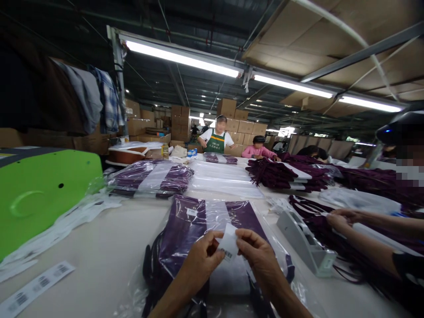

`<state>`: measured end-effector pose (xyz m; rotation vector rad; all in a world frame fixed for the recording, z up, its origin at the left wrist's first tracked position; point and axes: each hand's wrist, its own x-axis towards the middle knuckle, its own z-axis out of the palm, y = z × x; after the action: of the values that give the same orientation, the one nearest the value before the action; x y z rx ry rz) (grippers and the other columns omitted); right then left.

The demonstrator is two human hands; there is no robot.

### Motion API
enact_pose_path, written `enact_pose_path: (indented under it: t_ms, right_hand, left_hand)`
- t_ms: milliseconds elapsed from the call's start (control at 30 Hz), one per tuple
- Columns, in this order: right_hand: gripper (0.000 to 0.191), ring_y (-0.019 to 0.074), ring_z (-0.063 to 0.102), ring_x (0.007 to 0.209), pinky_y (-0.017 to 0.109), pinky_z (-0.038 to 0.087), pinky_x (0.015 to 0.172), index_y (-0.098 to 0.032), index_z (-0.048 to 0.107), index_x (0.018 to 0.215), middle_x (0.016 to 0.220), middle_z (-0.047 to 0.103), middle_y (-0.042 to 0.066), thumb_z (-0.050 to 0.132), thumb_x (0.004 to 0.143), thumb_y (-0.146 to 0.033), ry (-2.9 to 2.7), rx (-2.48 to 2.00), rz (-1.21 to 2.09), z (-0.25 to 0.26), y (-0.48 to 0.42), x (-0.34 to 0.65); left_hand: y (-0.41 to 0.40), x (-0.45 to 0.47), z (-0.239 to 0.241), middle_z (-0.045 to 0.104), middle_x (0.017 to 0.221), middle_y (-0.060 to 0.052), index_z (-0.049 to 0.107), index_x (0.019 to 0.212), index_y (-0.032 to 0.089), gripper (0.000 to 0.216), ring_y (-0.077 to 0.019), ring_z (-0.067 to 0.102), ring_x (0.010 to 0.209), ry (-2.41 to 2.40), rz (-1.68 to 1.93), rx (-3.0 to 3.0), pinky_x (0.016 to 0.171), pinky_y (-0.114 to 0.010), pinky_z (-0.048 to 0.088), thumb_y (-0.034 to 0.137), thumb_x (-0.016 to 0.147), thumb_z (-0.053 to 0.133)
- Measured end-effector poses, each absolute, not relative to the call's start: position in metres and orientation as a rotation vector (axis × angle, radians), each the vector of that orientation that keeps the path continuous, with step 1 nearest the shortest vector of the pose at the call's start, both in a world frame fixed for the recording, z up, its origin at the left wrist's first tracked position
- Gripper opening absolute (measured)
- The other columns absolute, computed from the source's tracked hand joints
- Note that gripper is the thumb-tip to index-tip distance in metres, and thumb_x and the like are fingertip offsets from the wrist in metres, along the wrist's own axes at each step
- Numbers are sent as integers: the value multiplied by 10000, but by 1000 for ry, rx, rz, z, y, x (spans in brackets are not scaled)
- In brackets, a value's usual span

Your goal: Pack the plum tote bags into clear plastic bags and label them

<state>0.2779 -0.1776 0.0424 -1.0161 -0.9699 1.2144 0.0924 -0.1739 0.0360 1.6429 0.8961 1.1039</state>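
Observation:
My left hand (pixel 200 260) and my right hand (pixel 260 256) meet over the table, both pinching a small white barcode sticker (pixel 228 243) between thumb and fingers. Right under them lies a purple garment sealed in a clear plastic bag (pixel 195 221) with a white band across it. The sticker hovers just above the bag's near half.
A green machine (pixel 43 190) stands at left, with a strip of barcode labels (pixel 33 289) on the table before it. A stack of bagged purple garments (pixel 152 176) and empty clear bags (pixel 221 179) lie beyond. A grey tape dispenser (pixel 304 243) sits right, beside a co-worker's hands (pixel 341 218). Other people work at the far end.

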Motion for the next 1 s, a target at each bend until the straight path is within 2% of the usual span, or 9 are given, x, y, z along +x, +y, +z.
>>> enact_pose_path:
  t_ms: [100, 233, 333, 433, 500, 667, 800, 867, 1000]
  right_hand:
    - [370, 137, 557, 676, 282, 457, 672, -172, 735, 918, 775, 668, 8, 882, 642, -370, -1042, -969, 1247, 44, -181, 269]
    - [355, 138, 572, 707, 282, 465, 688, -167, 726, 943, 819, 678, 15, 854, 676, -363, -1132, -911, 1347, 51, -190, 247]
    - [308, 125, 565, 690, 267, 455, 672, -164, 720, 931, 787, 669, 2, 818, 699, -342, -1199, -882, 1415, 57, -196, 222]
    - [237, 111, 548, 668, 243, 432, 634, -163, 710, 901, 761, 651, -14, 775, 702, -275, -1290, -839, 1472, 60, -199, 188]
    - [225, 111, 549, 656, 241, 428, 621, -163, 703, 917, 752, 648, -18, 739, 710, -244, -1400, -793, 1517, 60, -200, 163]
    - [387, 156, 636, 781, 293, 497, 742, -186, 664, 1146, 897, 707, 14, 674, 761, -228, -1685, -724, 1397, 61, -198, 132]
    - [377, 208, 673, 851, 335, 536, 781, -185, 693, 1104, 968, 733, 55, 711, 764, -348, -1753, -852, 1277, 63, -185, 162]
    - [436, 230, 686, 855, 353, 558, 782, -181, 703, 1088, 977, 741, 70, 742, 739, -440, -1748, -955, 1238, 62, -175, 188]
    - [599, 223, 689, 773, 355, 587, 768, -161, 705, 1100, 944, 746, 88, 783, 663, -563, -1645, -1178, 1135, 60, -159, 242]
  left_hand:
    - [-191, 84, 46, 586, 731, 31, 649, 885, 171, 116, -123, 496, 676, 960, 1111, 1670, 641, -243, 373, 265, 831, 610]
    - [-215, 63, 45, 507, 667, 45, 585, 748, 172, 186, -114, 439, 635, 1131, 1178, 1668, 611, -240, 333, 319, 860, 602]
    - [-235, 44, 40, 580, 733, 19, 638, 848, 168, 200, -133, 494, 671, 1169, 1182, 1629, 635, -243, 373, 364, 869, 607]
    - [-256, 21, 34, 658, 859, -15, 659, 1032, 171, 307, -170, 574, 766, 1208, 1193, 1510, 695, -257, 440, 425, 861, 634]
    - [-267, 3, 29, 684, 911, -26, 649, 1080, 172, 363, -190, 607, 822, 1274, 1237, 1412, 734, -267, 468, 459, 859, 642]
    - [-277, -71, 16, 717, 961, -48, 595, 1114, 158, 382, -222, 664, 879, 1485, 1316, 1303, 763, -295, 521, 452, 869, 600]
    - [-274, -144, 0, 730, 1021, -73, 520, 1266, 152, 434, -227, 698, 902, 2205, 1040, 1322, 820, -316, 524, 294, 856, 539]
    - [-272, -168, -8, 730, 1063, -102, 508, 1316, 150, 500, -254, 700, 935, 2447, 856, 1250, 854, -357, 519, 226, 823, 544]
    - [-267, -181, -22, 606, 1359, -153, 462, 1413, 159, 596, -311, 576, 1240, 2574, 794, 1311, 1048, -453, 431, 184, 821, 527]
